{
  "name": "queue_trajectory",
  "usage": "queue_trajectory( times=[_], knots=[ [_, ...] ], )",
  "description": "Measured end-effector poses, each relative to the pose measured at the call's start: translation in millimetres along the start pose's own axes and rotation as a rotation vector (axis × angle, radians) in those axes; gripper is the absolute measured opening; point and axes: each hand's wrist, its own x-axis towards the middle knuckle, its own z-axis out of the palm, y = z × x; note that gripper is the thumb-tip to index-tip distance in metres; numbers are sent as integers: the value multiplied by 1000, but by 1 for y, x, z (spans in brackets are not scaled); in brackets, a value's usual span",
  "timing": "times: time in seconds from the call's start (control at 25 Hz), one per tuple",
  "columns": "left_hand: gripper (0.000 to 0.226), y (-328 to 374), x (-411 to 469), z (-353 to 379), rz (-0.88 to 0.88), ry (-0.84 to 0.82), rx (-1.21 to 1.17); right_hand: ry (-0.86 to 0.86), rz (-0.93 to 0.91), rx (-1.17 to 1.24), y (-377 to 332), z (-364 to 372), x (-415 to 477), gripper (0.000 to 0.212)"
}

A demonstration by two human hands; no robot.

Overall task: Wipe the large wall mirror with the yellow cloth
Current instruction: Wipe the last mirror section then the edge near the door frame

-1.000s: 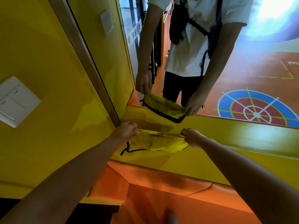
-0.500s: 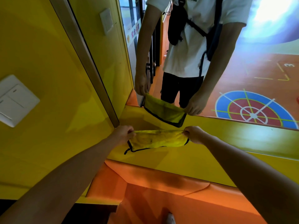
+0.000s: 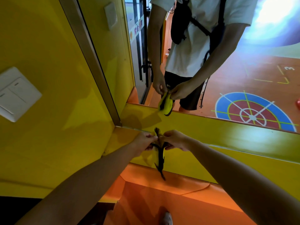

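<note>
Left hand and right hand together, we pinched the yellow cloth folded, apparently padding it for the mirror.

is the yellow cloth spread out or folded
Folded: the yellow cloth hangs doubled, its ends pinched together by the left hand and right hand.

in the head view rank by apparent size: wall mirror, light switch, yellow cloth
1. wall mirror, by far the largest
2. light switch
3. yellow cloth, bunched up, looking slightly smaller than the switch
</note>
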Motion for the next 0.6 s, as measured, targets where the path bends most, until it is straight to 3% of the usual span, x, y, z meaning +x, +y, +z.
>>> queue_trajectory(
  times=[0.2,0.28,0.36,0.48,0.6],
  knots=[
    [7,5,1,-5,-47,-19,-78,19,-72,7,-10,8,-5,29],
    [9,8,1,-9,-83,-34,-66,38,-100,-154,-12,8,-7,43],
    [16,8,5,-15,-97,-81,6,94,-111,-291,-11,7,-6,40],
    [31,4,15,-28,56,-27,394,137,-131,-448,-11,-1,-5,14],
    [80,5,29,-44,269,53,854,58,-182,-532,-16,-14,-9,13]
  ],
)
